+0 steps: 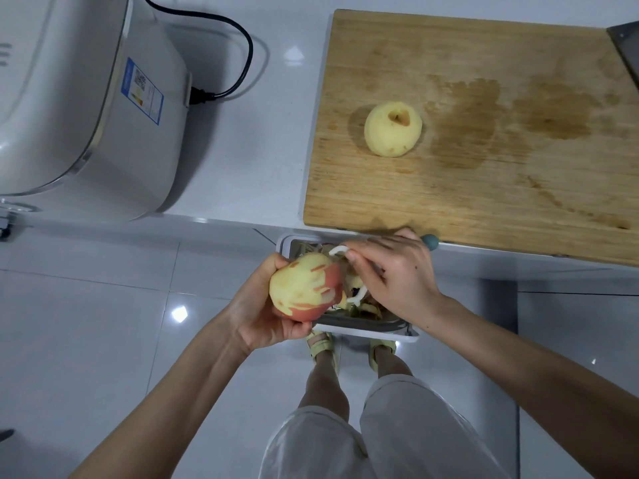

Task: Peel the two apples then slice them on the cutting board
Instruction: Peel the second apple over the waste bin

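- Grip, left: the left hand [262,305] clasps the held apple [304,288], with the thumb over its 11 o'clock edge, the fingers curled under at 6 o'clock and the palm behind.
- Yellow flesh is bared over most of the visible side. Red skin is left from 3 to 6 o'clock, with a few thin red streaks elsewhere.
- Grip, right: the right hand [394,278] is clenched round a peeler [340,251] at 3 o'clock of the held apple.
- Its white head pokes out past the fingertips at the fruit's 1 o'clock edge. I cannot tell whether it touches. The blue-grey handle end shows at the hand's 1 o'clock.
- A bin [366,331] sits on the floor beneath both hands, with peels inside.
- The board [484,188] lies on the counter [242,150] at 1 o'clock of the hands.
- The peeled apple [393,128] rests on the board's left half, hollow end up, well apart from the hands. Damp stains spread at its 3 o'clock.
- A grey blade [626,46] crosses the board's 2 o'clock corner, cut off by the frame.
- A white appliance [86,98] stands on the counter at 10 o'clock, with a black cord [242,63] plugged into its side.
- Sandalled feet stand on the tiles at 6 o'clock of the bin.
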Action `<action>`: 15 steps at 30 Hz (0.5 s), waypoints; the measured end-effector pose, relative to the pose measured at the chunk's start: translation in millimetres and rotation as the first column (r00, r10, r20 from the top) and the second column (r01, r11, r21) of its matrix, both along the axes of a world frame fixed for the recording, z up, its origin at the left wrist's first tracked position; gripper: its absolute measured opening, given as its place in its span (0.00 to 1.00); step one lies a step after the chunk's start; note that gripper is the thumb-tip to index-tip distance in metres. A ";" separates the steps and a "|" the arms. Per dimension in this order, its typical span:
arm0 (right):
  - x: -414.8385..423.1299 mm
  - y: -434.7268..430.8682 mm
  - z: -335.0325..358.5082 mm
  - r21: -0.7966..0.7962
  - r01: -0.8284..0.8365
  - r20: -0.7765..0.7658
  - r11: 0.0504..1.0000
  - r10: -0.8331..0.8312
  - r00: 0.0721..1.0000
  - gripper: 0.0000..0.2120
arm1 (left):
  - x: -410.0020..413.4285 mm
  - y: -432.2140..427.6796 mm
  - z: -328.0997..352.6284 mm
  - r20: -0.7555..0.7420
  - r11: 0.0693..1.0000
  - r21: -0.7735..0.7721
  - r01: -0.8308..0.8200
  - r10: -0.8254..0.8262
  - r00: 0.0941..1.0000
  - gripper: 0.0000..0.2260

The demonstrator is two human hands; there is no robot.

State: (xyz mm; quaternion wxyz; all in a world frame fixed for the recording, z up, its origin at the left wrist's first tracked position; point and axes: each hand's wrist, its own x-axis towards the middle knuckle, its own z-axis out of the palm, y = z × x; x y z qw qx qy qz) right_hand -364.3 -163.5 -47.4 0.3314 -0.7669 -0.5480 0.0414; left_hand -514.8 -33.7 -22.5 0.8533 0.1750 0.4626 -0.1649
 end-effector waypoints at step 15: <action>-3.4 -2.1 31.1 -0.413 -0.173 -0.804 0.894 -0.268 0.530 0.29 | 9.2 0.8 3.4 -0.020 0.988 0.145 0.049 -0.046 0.999 0.19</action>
